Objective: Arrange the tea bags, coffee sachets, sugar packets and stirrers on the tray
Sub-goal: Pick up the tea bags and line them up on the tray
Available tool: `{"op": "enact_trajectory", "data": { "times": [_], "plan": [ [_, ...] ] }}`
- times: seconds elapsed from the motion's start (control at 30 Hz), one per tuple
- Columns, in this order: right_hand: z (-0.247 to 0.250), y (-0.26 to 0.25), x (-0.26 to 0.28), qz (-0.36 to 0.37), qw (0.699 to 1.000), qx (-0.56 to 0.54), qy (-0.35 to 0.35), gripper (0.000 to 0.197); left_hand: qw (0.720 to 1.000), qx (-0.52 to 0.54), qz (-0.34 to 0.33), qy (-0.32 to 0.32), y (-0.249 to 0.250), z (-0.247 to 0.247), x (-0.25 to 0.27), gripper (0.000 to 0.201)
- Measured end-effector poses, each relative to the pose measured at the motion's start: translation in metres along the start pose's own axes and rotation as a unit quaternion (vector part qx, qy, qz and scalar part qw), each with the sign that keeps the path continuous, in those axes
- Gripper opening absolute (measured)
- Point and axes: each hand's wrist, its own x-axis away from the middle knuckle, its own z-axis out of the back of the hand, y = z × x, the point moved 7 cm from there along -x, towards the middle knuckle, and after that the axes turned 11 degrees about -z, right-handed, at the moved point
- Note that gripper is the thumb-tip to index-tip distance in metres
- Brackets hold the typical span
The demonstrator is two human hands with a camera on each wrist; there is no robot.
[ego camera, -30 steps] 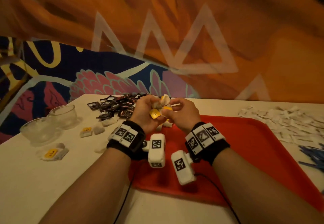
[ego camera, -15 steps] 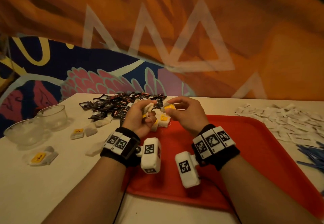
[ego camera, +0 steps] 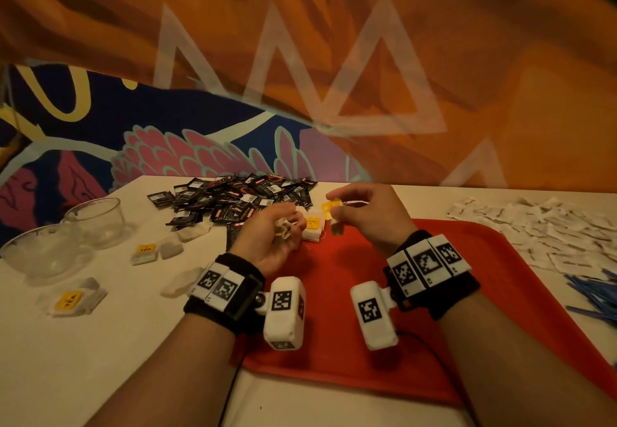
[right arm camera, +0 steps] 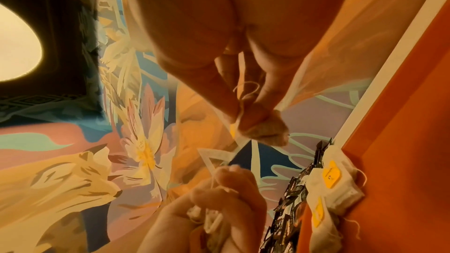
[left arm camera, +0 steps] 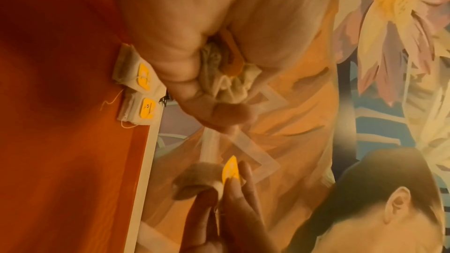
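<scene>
At centre frame, a bunch of tea bags (ego camera: 284,226) sits crumpled in the left hand (ego camera: 267,236), its grip curled round them. The right hand (ego camera: 369,214) pinches one yellow tea tag (ego camera: 330,209) by its string above the red tray (ego camera: 500,293). Two tea bags on the tray (ego camera: 314,228) lie at its far left corner, beside the coffee sachets (ego camera: 233,199) on the counter (ego camera: 83,360).

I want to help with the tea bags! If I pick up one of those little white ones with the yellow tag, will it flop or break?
Probably floppy: the small white paper tea bags look crumpled inside the left hand. Likely very light, since the right hand holds another by fingertips alone. The thin strings could tangle, so lift gently.
</scene>
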Motion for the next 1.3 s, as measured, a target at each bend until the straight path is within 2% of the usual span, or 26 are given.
{"op": "enact_trajectory", "data": {
  "times": [0.1, 0.17, 0.23, 0.3, 0.33, 0.4, 0.47, 0.57, 0.63, 0.67, 0.77, 0.87, 1.0, 1.07, 1.17, 1.23, 1.3],
  "plan": [
    [0.000, -0.006, 0.001, 0.028, 0.999, 0.027, 0.000, 0.036, 0.988, -0.128, -0.078, -0.039, 0.009, -0.003, 0.003, 0.022],
    [-0.004, -0.009, 0.004, 0.035, 0.998, 0.035, -0.024, 0.039, 0.960, -0.228, -0.132, -0.099, 0.012, -0.012, 0.009, 0.020],
    [-0.006, -0.013, 0.005, 0.048, 0.996, 0.066, -0.034, 0.038, 0.918, -0.323, -0.176, -0.147, 0.012, -0.023, 0.017, 0.016],
    [-0.005, -0.019, 0.007, 0.075, 0.993, 0.091, -0.006, 0.036, 0.889, -0.377, -0.208, -0.155, 0.013, -0.029, 0.020, 0.008],
    [-0.002, -0.022, 0.008, 0.090, 0.992, 0.088, 0.021, 0.035, 0.885, -0.384, -0.219, -0.145, 0.015, -0.030, 0.020, 0.004],
    [0.005, -0.028, 0.010, 0.113, 0.989, 0.057, 0.076, 0.030, 0.892, -0.373, -0.231, -0.113, 0.018, -0.027, 0.019, 0.007],
    [0.011, -0.027, 0.010, 0.115, 0.988, 0.021, 0.105, 0.026, 0.909, -0.337, -0.226, -0.097, 0.018, -0.022, 0.016, 0.002],
    [0.004, -0.016, 0.006, 0.072, 0.995, 0.054, 0.048, 0.032, 0.923, -0.303, -0.216, -0.099, 0.018, -0.022, 0.015, 0.013],
    [-0.005, -0.011, 0.006, 0.057, 0.994, 0.092, 0.015, 0.012, 0.925, -0.295, -0.217, -0.105, 0.019, -0.023, 0.017, 0.016],
    [-0.006, -0.010, 0.006, 0.057, 0.993, 0.104, 0.018, 0.008, 0.925, -0.293, -0.218, -0.103, 0.019, -0.023, 0.017, 0.017],
    [-0.009, -0.007, 0.004, 0.055, 0.990, 0.128, 0.026, 0.017, 0.927, -0.283, -0.231, -0.084, 0.022, -0.021, 0.017, 0.016],
    [-0.011, -0.005, 0.005, 0.042, 0.989, 0.140, 0.003, 0.013, 0.921, -0.285, -0.259, -0.058, 0.027, -0.018, 0.015, 0.004],
    [-0.014, 0.000, 0.003, 0.009, 0.989, 0.145, -0.011, 0.012, 0.918, -0.297, -0.260, -0.036, 0.028, -0.013, 0.011, 0.004],
    [-0.015, 0.004, -0.004, -0.028, 0.991, 0.129, -0.013, 0.012, 0.924, -0.289, -0.251, -0.005, 0.031, -0.006, 0.008, 0.005],
    [-0.020, 0.020, -0.023, -0.127, 0.984, 0.121, -0.026, 0.012, 0.945, -0.236, -0.224, 0.039, 0.035, 0.007, 0.003, 0.004],
    [-0.022, 0.035, -0.040, -0.183, 0.970, 0.160, -0.029, 0.012, 0.956, -0.205, -0.206, 0.051, 0.036, 0.013, 0.001, 0.004],
    [-0.024, 0.048, -0.055, -0.219, 0.951, 0.218, -0.023, 0.023, 0.964, -0.178, -0.189, 0.056, 0.035, 0.018, -0.001, 0.004]
  ]
}}
